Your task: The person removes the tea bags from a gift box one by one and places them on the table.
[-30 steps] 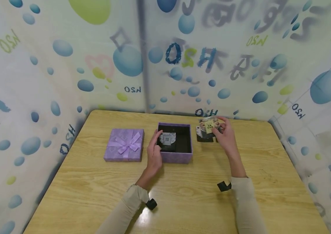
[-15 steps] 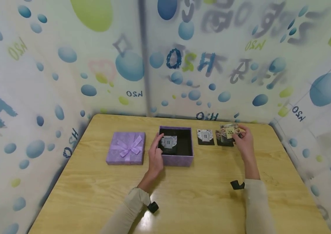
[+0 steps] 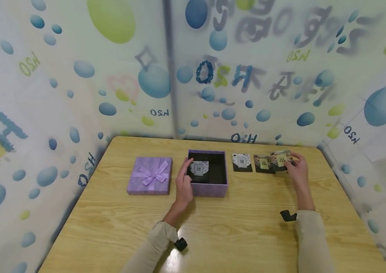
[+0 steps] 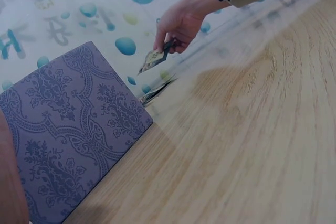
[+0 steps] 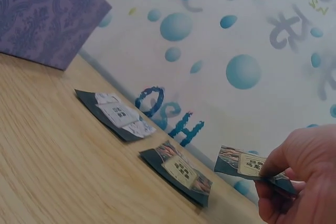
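My right hand (image 3: 298, 171) pinches a dark tea sachet (image 5: 236, 161) with a yellow label between thumb and fingers, held above the table at the right end of a row. Beside it lie a matching yellow-labelled sachet (image 3: 263, 163) and a white-labelled sachet (image 3: 242, 162). My left hand (image 3: 183, 186) rests along the left side of a purple patterned gift box (image 3: 210, 190), fingers fairly straight and fingertips at the rim. Inside the box's black interior, at the left, sits another white-labelled sachet (image 3: 199, 168). The left wrist view shows the box's patterned wall (image 4: 79, 129) close up.
The purple box lid (image 3: 150, 176), with a ribbon bow, lies left of the box. Everything stands on a wooden table (image 3: 234, 223). A curtain (image 3: 264, 49) printed with blue and green drops hangs right behind the table's far edge.
My right hand has moved right with its sachet, from beside the box, uncovering the two sachets on the table. My left hand stays at the box. The head view has tilted slightly.
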### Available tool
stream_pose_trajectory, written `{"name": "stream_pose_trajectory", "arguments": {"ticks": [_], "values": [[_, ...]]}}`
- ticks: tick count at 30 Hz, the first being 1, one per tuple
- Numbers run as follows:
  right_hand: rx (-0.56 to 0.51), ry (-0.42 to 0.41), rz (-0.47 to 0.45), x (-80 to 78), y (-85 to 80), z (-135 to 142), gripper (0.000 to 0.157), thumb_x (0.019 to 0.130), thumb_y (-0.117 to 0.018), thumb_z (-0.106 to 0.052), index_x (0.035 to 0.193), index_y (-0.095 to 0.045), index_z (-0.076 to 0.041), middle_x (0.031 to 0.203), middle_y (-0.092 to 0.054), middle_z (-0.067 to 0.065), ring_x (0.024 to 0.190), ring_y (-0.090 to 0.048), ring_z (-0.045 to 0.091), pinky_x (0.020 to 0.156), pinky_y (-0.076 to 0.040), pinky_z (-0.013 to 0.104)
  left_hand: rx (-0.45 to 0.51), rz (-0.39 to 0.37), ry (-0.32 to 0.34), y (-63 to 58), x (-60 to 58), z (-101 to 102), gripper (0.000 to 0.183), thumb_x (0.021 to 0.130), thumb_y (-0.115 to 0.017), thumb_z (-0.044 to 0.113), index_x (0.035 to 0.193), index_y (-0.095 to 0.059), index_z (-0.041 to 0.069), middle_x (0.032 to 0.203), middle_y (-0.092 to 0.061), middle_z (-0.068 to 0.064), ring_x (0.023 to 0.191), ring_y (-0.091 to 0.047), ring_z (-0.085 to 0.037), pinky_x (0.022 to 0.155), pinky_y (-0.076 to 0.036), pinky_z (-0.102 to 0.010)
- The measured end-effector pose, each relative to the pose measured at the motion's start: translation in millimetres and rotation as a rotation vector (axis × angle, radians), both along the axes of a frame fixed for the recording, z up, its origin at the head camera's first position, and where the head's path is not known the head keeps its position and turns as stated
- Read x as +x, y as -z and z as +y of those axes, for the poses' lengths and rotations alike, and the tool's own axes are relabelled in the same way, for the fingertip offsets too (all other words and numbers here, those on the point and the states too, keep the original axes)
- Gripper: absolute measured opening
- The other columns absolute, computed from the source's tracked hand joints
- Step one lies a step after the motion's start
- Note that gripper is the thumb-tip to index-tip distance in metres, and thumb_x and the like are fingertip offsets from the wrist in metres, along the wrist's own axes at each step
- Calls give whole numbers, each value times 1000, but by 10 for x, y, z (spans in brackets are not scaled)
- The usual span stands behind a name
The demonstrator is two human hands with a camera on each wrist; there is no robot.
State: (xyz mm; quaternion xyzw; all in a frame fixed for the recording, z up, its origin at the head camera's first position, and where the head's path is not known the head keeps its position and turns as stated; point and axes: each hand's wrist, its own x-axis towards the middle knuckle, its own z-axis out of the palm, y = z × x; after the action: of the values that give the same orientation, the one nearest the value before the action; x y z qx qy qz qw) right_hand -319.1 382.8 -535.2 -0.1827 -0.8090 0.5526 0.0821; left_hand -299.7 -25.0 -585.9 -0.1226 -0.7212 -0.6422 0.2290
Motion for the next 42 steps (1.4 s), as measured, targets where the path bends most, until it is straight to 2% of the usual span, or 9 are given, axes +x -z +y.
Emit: {"name": "stream_pose_trajectory", "arguments": {"ticks": [8, 12, 15, 19, 23, 26, 31, 37, 42], "values": [[22, 21, -26, -28, 79, 166, 61, 106, -52, -13, 162, -30, 0, 159, -35, 32, 112, -51, 14, 76, -51, 23, 31, 2, 13, 28, -4, -2, 67, 86, -29, -17, 146, -56, -4, 159, -44, -25, 152, -33, -43, 119, -21, -22], [23, 4, -48, -42, 94, 261, 63, 107, -50, -17, 163, -26, -1, 162, -29, 32, 115, -51, 20, 77, -51, 24, 31, -5, 23, -185, 95, -1, 63, 86, -29, -17, 144, -55, -10, 157, -43, -33, 151, -33, -46, 120, -23, -24], [21, 6, -63, -57, 100, 294, 63, 107, -49, -18, 163, -25, -1, 164, -26, 31, 127, -49, 28, 77, -49, 22, 28, -1, 29, -198, 84, -8, 64, 87, -31, -15, 145, -56, -7, 158, -43, -29, 152, -34, -43, 121, -24, -29], [21, 18, -95, -72, 118, 308, 63, 107, -48, -17, 163, -24, 0, 166, -22, 30, 146, -36, 41, 85, -46, 24, 20, 8, 27, -4, -18, -17, 67, 87, -31, -12, 147, -57, 1, 161, -44, -19, 153, -33, -39, 123, -23, -36], [24, 15, -123, -97, 140, 323, 64, 107, -48, -17, 163, -24, -1, 167, -22, 30, 150, -32, 43, 98, -45, 36, 0, 3, 18, -1, -13, -13, 67, 88, -31, -10, 148, -58, 5, 161, -45, -16, 154, -34, -35, 123, -25, -39], [44, 13, -141, -116, 165, 336, 64, 107, -47, -17, 164, -23, 0, 166, -23, 31, 150, -32, 43, 98, -45, 37, -11, -3, 13, -6, -10, -11, 68, 88, -30, -9, 148, -58, 7, 161, -45, -14, 154, -35, -31, 123, -26, -40], [110, 43, -145, -127, 222, 321, 63, 105, -49, -16, 161, -27, 3, 160, -32, 34, 143, -40, 43, 88, -45, 33, -13, -4, 7, -6, -19, -15, 68, 87, -31, -8, 147, -59, 7, 161, -45, -14, 153, -35, -35, 122, -27, -45], [211, 124, -99, -119, 290, 259, 58, 103, -51, -17, 152, -39, 9, 146, -45, 37, 132, -45, 44, 99, -43, 52, 3, -5, 6, 12, -34, -20, 67, 87, -32, -12, 147, -58, 3, 160, -45, -17, 153, -35, -36, 122, -27, -47], [275, 163, -104, -78, 318, 221, 56, 103, -48, -22, 151, -41, 8, 138, -50, 36, 121, -49, 47, 99, -42, 58, 13, -9, 17, -31, -19, -4, 66, 86, -29, -17, 145, -56, -7, 159, -43, -28, 152, -33, -44, 123, -24, -52]]}}
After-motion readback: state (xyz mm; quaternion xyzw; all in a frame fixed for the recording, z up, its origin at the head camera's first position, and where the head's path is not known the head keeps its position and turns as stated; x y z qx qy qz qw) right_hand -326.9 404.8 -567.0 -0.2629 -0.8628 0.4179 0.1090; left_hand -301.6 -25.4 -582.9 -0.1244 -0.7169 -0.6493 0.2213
